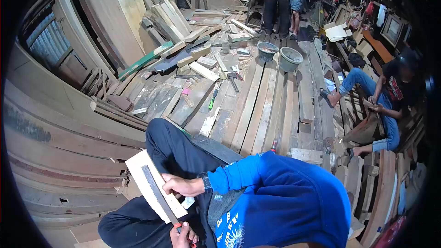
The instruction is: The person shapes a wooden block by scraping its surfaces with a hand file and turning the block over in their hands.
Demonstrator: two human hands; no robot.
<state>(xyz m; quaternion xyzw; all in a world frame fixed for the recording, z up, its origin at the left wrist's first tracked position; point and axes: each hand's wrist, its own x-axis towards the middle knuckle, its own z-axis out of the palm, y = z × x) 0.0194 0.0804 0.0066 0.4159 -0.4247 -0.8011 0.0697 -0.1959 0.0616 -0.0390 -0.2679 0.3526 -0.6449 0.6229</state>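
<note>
A pale wooden block [141,167] rests across my lap, tilted over my dark trousers. My right hand [183,186], coming out of a blue sleeve, grips the block by its near edge with the thumb on top. Lying lengthwise on the block's face is a long, flat, dark file [157,188]. At the bottom of the view my left hand [183,236] is closed around the file's red handle, partly cut off by the frame edge. The fingers under the block are hidden.
Offcuts and boards [202,66] lie piled ahead on the plank floor. Two buckets [291,59] stand beyond. A hammer [233,82] lies among scraps. Another person [395,87] sits at the right, and two people stand at the back. Long planks [69,151] line the left.
</note>
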